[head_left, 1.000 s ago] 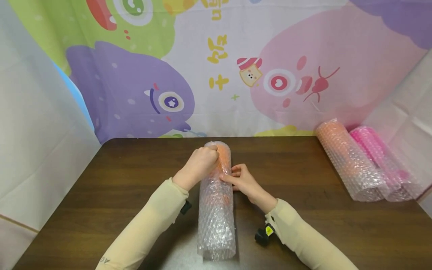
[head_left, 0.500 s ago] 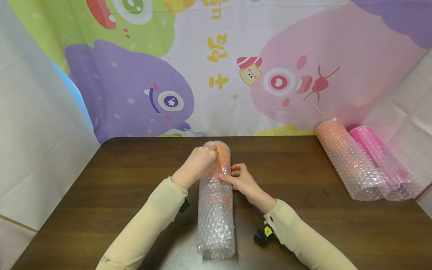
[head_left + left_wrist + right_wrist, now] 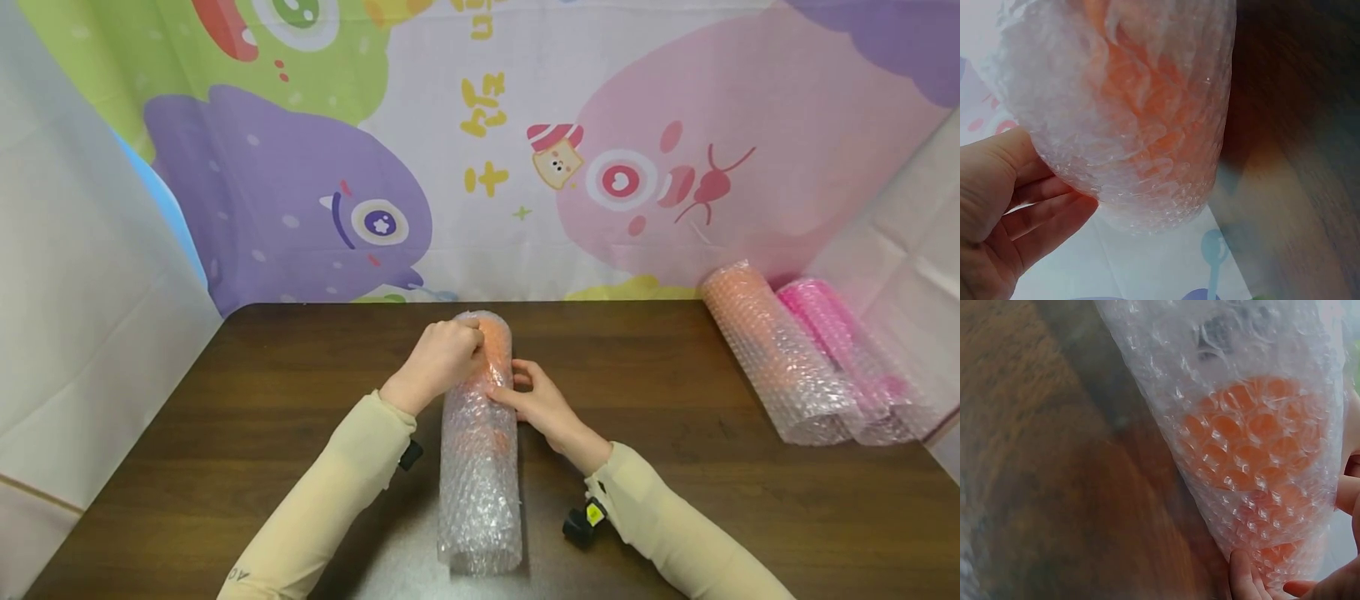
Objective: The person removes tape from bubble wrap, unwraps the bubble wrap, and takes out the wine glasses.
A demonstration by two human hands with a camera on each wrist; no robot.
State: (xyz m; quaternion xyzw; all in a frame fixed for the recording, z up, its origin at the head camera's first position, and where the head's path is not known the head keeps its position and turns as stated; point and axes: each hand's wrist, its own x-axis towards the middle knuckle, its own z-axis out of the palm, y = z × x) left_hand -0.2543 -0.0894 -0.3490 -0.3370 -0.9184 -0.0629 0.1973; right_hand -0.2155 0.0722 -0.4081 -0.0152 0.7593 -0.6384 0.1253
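A bubble-wrapped roll (image 3: pixel 480 492) with something orange inside it lies lengthwise in the middle of the table, one end toward the person. My left hand (image 3: pixel 442 358) is on top near its far end, fingers curled and pinching the bubble wrap; in the left wrist view, that hand (image 3: pixel 1035 206) has its fingertips against the wrap. From the right side my right hand (image 3: pixel 546 407) holds the roll, thumb on top and the other fingers along its flank, partly hidden. In the right wrist view, round bubbles over orange patches fill the wrapped roll (image 3: pixel 1254 437).
Two more bubble-wrapped rolls lie side by side at the table's right back: an orange one (image 3: pixel 780 358) and a pink one (image 3: pixel 847 358). A cartoon-printed cloth (image 3: pixel 517 258) hangs behind the dark wooden table (image 3: pixel 300 400). Pale walls (image 3: pixel 67 292) flank both sides.
Very little differs. Both hands keep their places on the roll; the whole scene sits very slightly higher in view.
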